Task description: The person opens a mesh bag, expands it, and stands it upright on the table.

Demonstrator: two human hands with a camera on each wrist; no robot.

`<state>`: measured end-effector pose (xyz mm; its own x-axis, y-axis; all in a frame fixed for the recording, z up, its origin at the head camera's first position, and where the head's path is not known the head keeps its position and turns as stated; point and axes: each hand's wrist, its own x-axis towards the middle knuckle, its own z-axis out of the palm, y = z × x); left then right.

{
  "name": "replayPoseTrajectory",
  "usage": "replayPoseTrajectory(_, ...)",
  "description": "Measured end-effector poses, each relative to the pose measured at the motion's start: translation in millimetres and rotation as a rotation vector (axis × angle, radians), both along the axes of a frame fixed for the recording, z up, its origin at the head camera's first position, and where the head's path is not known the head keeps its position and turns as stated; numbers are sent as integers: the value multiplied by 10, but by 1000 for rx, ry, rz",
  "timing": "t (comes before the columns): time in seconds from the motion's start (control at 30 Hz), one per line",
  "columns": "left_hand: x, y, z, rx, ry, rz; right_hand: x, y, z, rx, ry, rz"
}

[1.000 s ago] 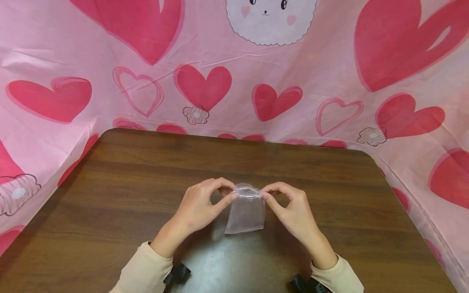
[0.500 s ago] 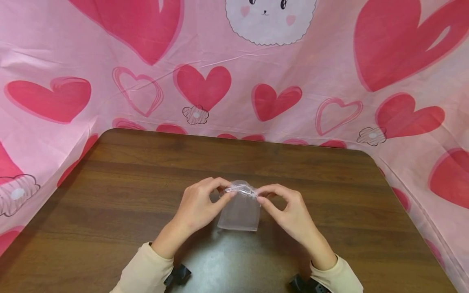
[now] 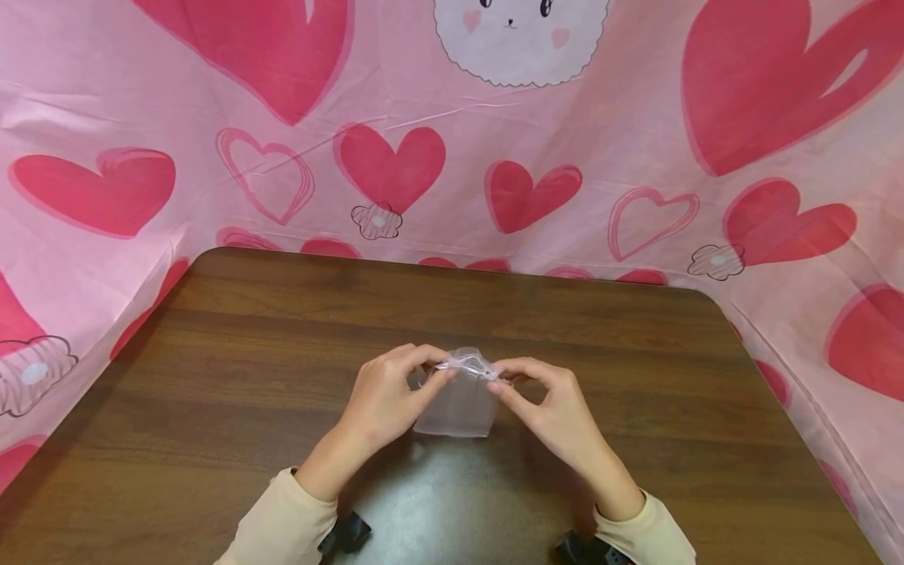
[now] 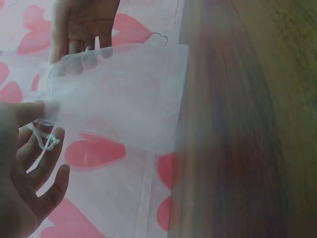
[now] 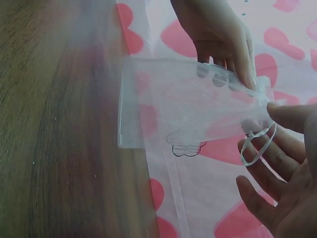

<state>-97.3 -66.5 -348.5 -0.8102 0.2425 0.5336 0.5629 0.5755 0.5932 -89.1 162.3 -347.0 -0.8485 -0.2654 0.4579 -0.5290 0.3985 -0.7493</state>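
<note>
A sheer white organza drawstring pouch [image 3: 455, 412] hangs over the middle of the table, held by its gathered top edge. My left hand [image 3: 384, 396] pinches the left corner of that edge between thumb and fingertips. At the opposite corner, my right hand [image 3: 561, 404] pinches the fabric in the same way. In the right wrist view, a thin white cord loop [image 5: 257, 151] dangles by the right fingers. Another cord loop [image 4: 47, 139] hangs beside the left fingers in the left wrist view. The pouch is see-through, and nothing shows inside it.
A dark brown wooden table [image 3: 282, 329] with rounded far corners lies below the hands. Pink cloth [image 3: 452, 102] printed with red hearts rises behind it and along both sides. Black wrist devices [image 3: 353, 534] sit below the beige sleeves [image 3: 282, 522].
The pouch has shifted slightly left, and its lower edge has swung up and away from me. Its top edge is more bunched. My right hand has moved a little left; both hands keep their pinch.
</note>
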Motion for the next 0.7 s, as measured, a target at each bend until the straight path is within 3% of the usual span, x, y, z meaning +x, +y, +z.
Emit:
replayPoseTrajectory(0.4,4,20,20,62,-67,118,2,-29,8,-2,-92,-124)
replayPoseTrajectory(0.7,19,50,31,100,-150,151,16,-68,-2,-65,-175,-140)
